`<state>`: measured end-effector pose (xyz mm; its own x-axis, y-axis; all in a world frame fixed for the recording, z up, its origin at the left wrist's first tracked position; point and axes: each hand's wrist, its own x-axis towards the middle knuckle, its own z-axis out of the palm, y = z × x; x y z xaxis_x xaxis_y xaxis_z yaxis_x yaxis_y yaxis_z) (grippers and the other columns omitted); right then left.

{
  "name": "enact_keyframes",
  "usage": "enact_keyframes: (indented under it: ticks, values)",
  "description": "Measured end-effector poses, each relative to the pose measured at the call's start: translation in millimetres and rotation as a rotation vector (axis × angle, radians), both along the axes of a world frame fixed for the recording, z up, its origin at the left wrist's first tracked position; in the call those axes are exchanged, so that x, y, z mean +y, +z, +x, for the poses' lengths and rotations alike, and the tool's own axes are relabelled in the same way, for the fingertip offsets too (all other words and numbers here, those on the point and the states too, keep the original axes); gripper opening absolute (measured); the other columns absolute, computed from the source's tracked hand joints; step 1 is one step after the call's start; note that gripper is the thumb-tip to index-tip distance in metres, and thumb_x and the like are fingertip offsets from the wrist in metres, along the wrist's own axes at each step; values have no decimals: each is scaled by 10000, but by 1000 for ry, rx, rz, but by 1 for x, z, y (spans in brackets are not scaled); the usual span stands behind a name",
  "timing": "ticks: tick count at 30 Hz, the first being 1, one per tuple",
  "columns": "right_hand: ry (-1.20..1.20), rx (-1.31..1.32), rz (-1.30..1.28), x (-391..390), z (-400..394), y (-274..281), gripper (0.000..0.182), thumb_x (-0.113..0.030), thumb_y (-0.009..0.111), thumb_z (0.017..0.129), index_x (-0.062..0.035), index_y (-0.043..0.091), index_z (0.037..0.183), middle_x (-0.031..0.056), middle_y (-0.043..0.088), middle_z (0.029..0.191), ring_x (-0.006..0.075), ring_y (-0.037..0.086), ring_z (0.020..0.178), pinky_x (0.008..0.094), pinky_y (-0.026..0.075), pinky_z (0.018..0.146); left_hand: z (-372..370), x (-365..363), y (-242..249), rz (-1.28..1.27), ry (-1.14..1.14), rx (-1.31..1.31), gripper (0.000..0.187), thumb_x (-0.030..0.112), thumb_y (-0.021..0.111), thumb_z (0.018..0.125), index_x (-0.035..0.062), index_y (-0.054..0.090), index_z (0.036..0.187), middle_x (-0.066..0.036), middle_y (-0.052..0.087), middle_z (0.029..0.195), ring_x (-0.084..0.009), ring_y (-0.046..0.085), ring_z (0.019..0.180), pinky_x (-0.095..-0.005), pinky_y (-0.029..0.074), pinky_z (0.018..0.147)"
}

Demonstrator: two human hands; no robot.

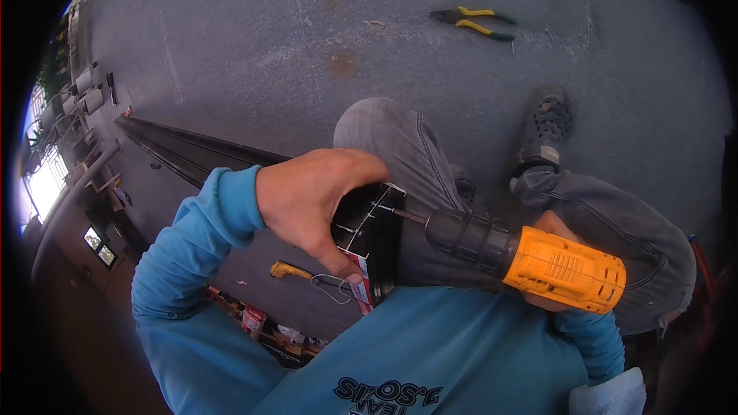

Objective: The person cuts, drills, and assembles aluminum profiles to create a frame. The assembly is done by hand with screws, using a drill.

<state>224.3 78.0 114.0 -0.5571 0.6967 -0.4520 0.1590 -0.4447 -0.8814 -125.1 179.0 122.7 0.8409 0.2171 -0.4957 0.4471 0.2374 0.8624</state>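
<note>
A long black profile runs from the far left to my lap, its cut end facing right. My left hand is wrapped round the profile near that end, thumb beside a red and white label. An orange and black power drill lies level to the right, its bit pointing left at a screw on the profile's end. Behind the drill body, my right hand grips it; most of its fingers are hidden. Whether bit and screw touch is too small to tell.
Pliers with yellow and green handles lie on the grey floor, with small screws nearby. Below the profile lies a yellow-handled tool with a thin cord. Boxes and packets stand at the lower left, chairs farther off.
</note>
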Motion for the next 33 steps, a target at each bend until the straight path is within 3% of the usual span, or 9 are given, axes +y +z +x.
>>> enact_keyframes:
  ticks: [6, 8, 9, 11, 26, 28, 33]
  values:
    - [-159, -33, 9, -14, -11, 1, 378, -292, 786, 755, -53, 521, 883, 30, 547, 778, 100, 564, 689, 236, 415, 611, -2, 0, -3, -46, 6, 2, 632, 389, 875, 491, -6, 568, 877, -111, 555, 833, -247, 586, 776, -361, 479, 697]
    - [-301, 48, -252, -22, -13, -2, 364, -296, 767, 777, -54, 519, 889, 27, 553, 789, 92, 565, 705, 232, 419, 623, -2, 0, -3, -62, 8, 6, 632, 385, 876, 490, -7, 568, 877, -111, 555, 835, -244, 587, 777, -359, 480, 696]
    - [-302, 51, -252, -20, -13, -2, 364, -296, 767, 777, -54, 519, 889, 27, 553, 789, 92, 565, 705, 232, 419, 623, -2, 0, -3, -74, 8, 10, 635, 382, 877, 488, -8, 568, 881, -111, 555, 837, -241, 588, 771, -357, 482, 691]
    - [-157, -4, 6, -10, -13, -1, 362, -298, 762, 788, -57, 509, 883, 26, 560, 798, 82, 568, 715, 222, 420, 629, -3, -1, -3, -86, 5, 15, 638, 379, 879, 486, -9, 569, 885, -111, 556, 840, -239, 589, 766, -354, 484, 685]
    - [-195, 16, 77, -16, -22, -9, 375, -282, 800, 762, -65, 509, 858, 12, 534, 757, 87, 575, 665, 224, 422, 589, -5, -2, -7, -86, 15, -19, 641, 367, 877, 487, -13, 575, 906, -114, 568, 862, -238, 600, 770, -353, 495, 690]
    - [-187, 4, 112, -12, -24, -9, 379, -282, 807, 755, -66, 510, 851, 12, 532, 750, 91, 580, 658, 224, 424, 583, -5, -1, -9, -56, -22, -32, 704, 411, 889, 509, -3, 581, 987, -125, 615, 884, -246, 627, 787, -341, 514, 692]
    - [-162, -25, 200, -7, -30, -6, 387, -281, 823, 738, -69, 514, 835, 11, 527, 733, 101, 594, 641, 225, 430, 569, -4, -1, -8, -73, -8, -21, 661, 394, 884, 499, -6, 576, 926, -121, 591, 866, -242, 613, 773, -348, 503, 685]
